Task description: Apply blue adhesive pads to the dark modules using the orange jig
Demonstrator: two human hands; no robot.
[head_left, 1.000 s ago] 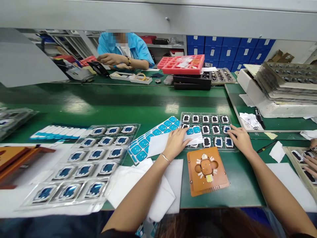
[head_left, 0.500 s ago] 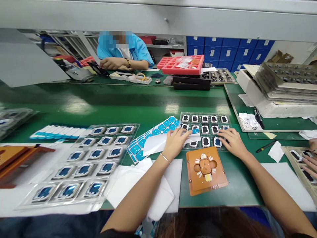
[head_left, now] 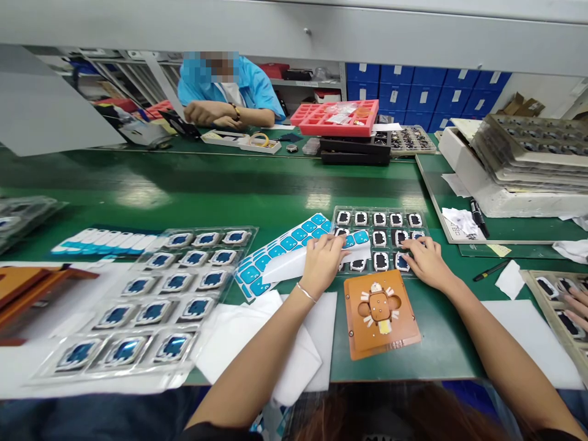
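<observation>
My left hand (head_left: 323, 260) is closed on the blue sticker sheet (head_left: 287, 243), whose white backing (head_left: 289, 264) is folded over; the sheet's right end lies over part of a clear tray (head_left: 371, 227) of watch-like parts. At that tray's right side, my right hand (head_left: 425, 262) has its fingers bent over a part in the front row; a blue-faced part (head_left: 403, 262) shows beside its fingertips. Whether it grips anything is hidden. Just in front of the tray lies an orange fixture (head_left: 382, 313) with a rounded central block and white strips.
A larger tray (head_left: 177, 313) of blue-faced parts lies left, near white sheets (head_left: 294, 361) and an orange stand (head_left: 41, 297). Stacked trays (head_left: 537, 150) stand back right. A person (head_left: 229, 98) sits opposite; another person's hand (head_left: 576, 306) is at the right edge.
My left hand has shifted slightly, and more blue stickers show at the sheet's right end. My right hand has moved a little left, its fingers more bent. The view has shifted slightly.
</observation>
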